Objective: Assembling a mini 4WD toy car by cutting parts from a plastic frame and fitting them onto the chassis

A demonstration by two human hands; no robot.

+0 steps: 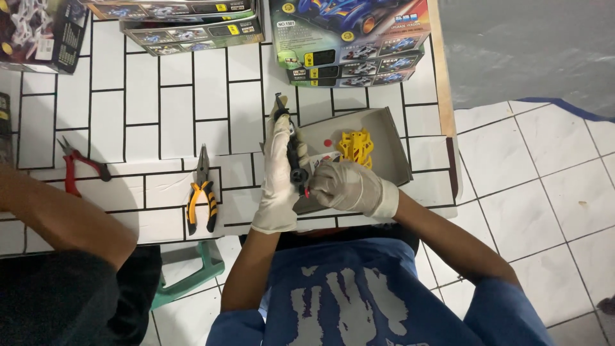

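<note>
Gripping dark chassis, left hand, right hand, seemingly near table edge

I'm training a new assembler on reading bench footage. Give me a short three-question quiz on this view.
1. True or false: both hands wear white gloves.
2. Which hand holds the black chassis part? A) left hand B) right hand
3. What yellow piece lies in the grey tray?

Key
1. True.
2. A; the right hand works at the part's lower end with a small red-tipped tool.
3. A yellow plastic parts frame. The yellow-handled pliers lie outside the tray, on the tiled table.
</note>
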